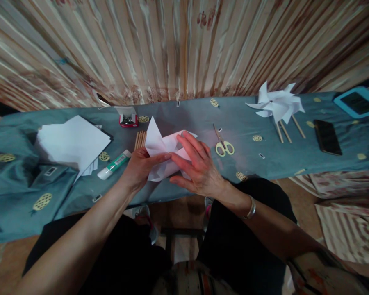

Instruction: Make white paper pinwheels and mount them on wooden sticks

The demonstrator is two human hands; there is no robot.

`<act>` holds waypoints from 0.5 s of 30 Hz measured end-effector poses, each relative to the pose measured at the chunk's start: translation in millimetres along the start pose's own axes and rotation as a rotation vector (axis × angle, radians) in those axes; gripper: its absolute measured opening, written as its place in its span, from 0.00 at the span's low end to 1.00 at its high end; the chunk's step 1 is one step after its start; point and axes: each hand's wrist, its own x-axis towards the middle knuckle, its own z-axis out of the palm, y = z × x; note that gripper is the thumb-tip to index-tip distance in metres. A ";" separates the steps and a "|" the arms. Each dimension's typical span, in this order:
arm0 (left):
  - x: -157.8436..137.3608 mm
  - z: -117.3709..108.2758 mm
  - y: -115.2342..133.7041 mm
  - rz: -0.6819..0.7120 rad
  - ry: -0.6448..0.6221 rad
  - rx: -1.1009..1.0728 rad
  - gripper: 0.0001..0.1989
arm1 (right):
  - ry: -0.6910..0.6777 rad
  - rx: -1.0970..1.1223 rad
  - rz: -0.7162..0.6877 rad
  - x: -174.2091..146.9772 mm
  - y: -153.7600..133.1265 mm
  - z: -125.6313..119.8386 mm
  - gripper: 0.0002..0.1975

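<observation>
A white paper pinwheel (155, 141), its blades partly folded in, is held above the table in front of me. My left hand (140, 166) grips its near left side, the thumb lying across toward the middle. Over the right side reaches my right hand (199, 166), its fingers stretched and apart, fingertips touching the paper close to the left thumb. These fingers hide part of the right blades. Just behind my left hand lie several thin wooden sticks (140, 140). A green and white glue stick (114, 164) rests left of that hand. Yellow-handled scissors (224, 146) lie to the right.
A stack of white paper squares (70, 143) lies left. Behind the sticks stands an opened small red box (128, 120) of metal pins. Finished pinwheels (276, 102) on sticks, a dark phone (327, 137) and a blue-framed tablet (358, 101) are at right. A curtain (172, 49) hangs behind the cloth-covered table (197, 110).
</observation>
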 end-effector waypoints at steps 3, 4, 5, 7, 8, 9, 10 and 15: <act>0.6 -0.1 0.3 -0.002 -0.002 0.012 0.12 | 0.047 0.014 -0.021 0.0 1.0 2.0 0.30; 0.4 0.0 0.6 -0.006 0.003 0.017 0.12 | 0.072 0.023 -0.029 0.2 1.3 3.0 0.30; 0.2 0.2 0.9 -0.013 0.010 0.022 0.12 | 0.096 0.034 -0.038 0.4 1.5 4.0 0.31; -0.5 0.8 1.3 -0.032 0.021 0.024 0.14 | 0.139 0.062 -0.050 0.9 1.6 5.6 0.31; -0.8 1.0 1.3 -0.041 0.024 0.022 0.15 | 0.147 0.077 -0.052 1.2 1.5 6.1 0.31; -0.9 1.1 1.2 -0.050 0.029 0.018 0.15 | 0.147 0.093 -0.049 1.5 1.4 6.3 0.31; -0.9 1.1 1.0 -0.060 0.034 0.015 0.15 | 0.145 0.108 -0.046 1.8 1.1 6.3 0.31; 0.4 -0.1 -0.4 -0.073 0.033 0.022 0.12 | 0.152 0.154 -0.030 3.0 0.0 4.5 0.32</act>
